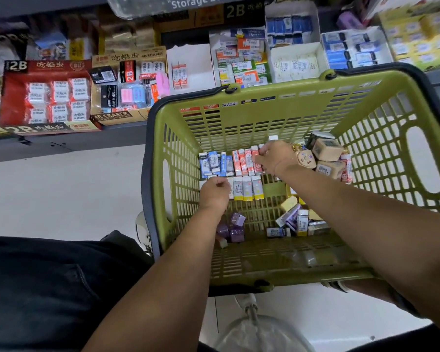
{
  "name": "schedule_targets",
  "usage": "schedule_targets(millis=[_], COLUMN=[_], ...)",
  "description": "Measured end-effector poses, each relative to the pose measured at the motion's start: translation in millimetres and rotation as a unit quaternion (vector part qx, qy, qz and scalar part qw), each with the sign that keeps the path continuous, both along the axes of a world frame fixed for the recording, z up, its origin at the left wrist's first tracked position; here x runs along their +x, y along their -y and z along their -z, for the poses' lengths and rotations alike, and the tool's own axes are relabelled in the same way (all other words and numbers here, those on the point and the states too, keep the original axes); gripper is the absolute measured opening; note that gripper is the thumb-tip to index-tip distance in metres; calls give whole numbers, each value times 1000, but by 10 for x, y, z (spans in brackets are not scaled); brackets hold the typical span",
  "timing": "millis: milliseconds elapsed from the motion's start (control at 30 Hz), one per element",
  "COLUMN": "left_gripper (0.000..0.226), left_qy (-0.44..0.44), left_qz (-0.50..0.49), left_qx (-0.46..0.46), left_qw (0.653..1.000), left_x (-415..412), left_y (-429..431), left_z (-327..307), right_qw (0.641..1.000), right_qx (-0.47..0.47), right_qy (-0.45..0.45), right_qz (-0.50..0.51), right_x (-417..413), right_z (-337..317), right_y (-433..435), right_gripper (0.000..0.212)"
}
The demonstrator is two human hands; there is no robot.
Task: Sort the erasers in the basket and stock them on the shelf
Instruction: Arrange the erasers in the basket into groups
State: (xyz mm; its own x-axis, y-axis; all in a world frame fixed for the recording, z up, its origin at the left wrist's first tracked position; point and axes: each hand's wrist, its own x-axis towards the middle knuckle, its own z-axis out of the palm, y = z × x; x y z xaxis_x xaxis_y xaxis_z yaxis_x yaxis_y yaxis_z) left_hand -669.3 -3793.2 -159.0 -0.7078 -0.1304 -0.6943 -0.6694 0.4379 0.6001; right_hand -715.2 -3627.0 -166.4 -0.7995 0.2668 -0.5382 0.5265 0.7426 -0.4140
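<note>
Head view is looking down into the green basket [264, 115], which is sitting in front of the shelf [127, 128] and its eraser boxes [46, 97]. I'm reaching both arms inside. My right hand [272, 158] is pinching the right end of the red erasers [244, 162], standing in a row beside the blue erasers [215, 163]. My left hand [215, 190] is curling over the left end of the yellow-banded erasers [248, 188] just below; I cannot tell whether it's gripping one. Purple erasers [235, 227] and a loose pile [297, 219] are lying nearer me.
</note>
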Motion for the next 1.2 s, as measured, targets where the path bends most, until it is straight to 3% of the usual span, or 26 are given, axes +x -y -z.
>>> schedule_targets(millis=[100,200,233,333,400,500,567,667,867,967,1033,1100,1200], left_gripper=[23,24,25,26,26,25,23,19,27,36,31,30,47], left_qy=[-1,-7,-9,-12,-12,-10,-14,8,168,232,230,218,213], left_qz=[6,29,37,52,58,86,154,268,378,473,540,586,645], left_qx=[-4,-17,-23,-36,-37,-45,-88,-136,-77,-112,-161,-195,-226], left_qw=[1000,999,999,998,998,995,984,954,907,842,794,755,698], left_x=[0,-10,-10,9,20,41,78,139,214,214,188,148,105], left_y=[14,17,13,9,13,35,63,99,119,178,213,229,236], left_z=[31,50,49,34,23,-20,-41,-66,-102,-97,-103,-123,-158], right_qw=[998,977,953,855,799,722,722,751,783,777,768,753,717], right_qx=[-8,-71,-103,-41,56,167,179,155,100,94,104,144,222], right_qy=[-62,-4,63,228,222,177,203,245,262,286,294,293,295], right_qz=[-4,-200,-279,-464,-556,-648,-637,-593,-556,-553,-559,-571,-591], right_x=[106,357,469,755,873,981,1015,1013,953,964,984,995,987], right_z=[-47,-106,-124,-104,-74,-28,-3,-34,-14,-15,-22,-17,15], right_y=[-101,-213,-228,-245,-201,-33,44,27,-26,-24,-25,-19,5], right_gripper=[14,10,3,41,47,35,31,33,33,38,42,41,37])
